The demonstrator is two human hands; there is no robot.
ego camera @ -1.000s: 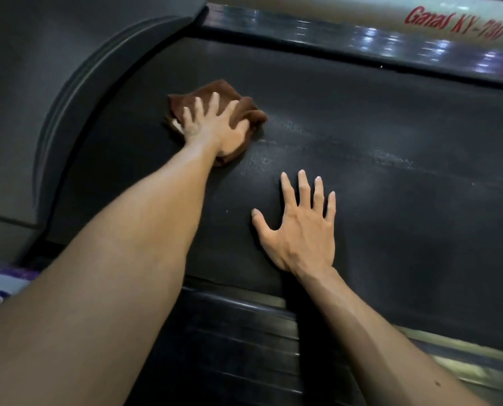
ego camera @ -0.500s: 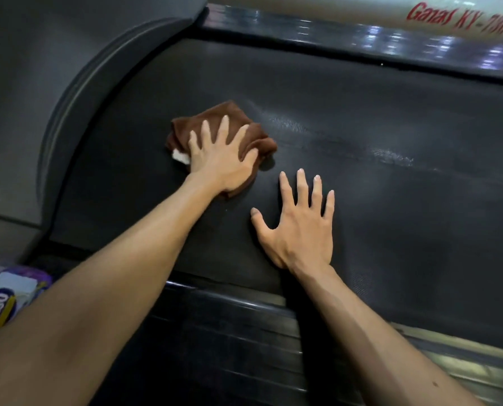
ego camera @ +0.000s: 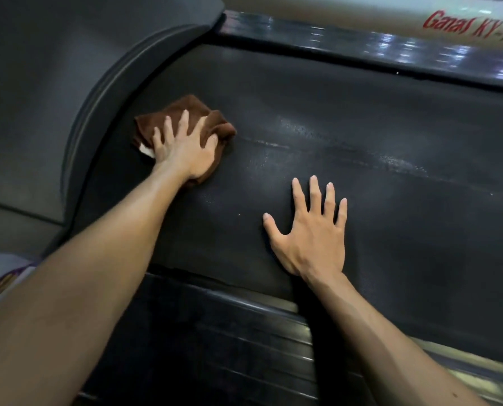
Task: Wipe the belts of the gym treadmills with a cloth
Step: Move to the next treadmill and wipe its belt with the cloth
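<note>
The black treadmill belt [ego camera: 376, 206] fills the middle of the head view, with a damp streak running across it. A crumpled brown cloth [ego camera: 196, 111] lies on the belt near its left end, by the curved motor cover. My left hand [ego camera: 184, 150] presses flat on the cloth with fingers spread. My right hand [ego camera: 311, 232] rests flat on the bare belt to the right and nearer to me, fingers straight and spread, holding nothing.
A grey curved motor cover [ego camera: 54, 98] bounds the belt on the left. The far side rail [ego camera: 390, 51] is shiny, with a cream panel bearing red lettering [ego camera: 472, 24] behind it. The ribbed near side rail [ego camera: 229, 332] runs below my arms. A purple printed package [ego camera: 1, 276] sits at the lower left.
My left hand slid the cloth toward me and slightly right, then back left a little. My right hand stayed planted on the belt.
</note>
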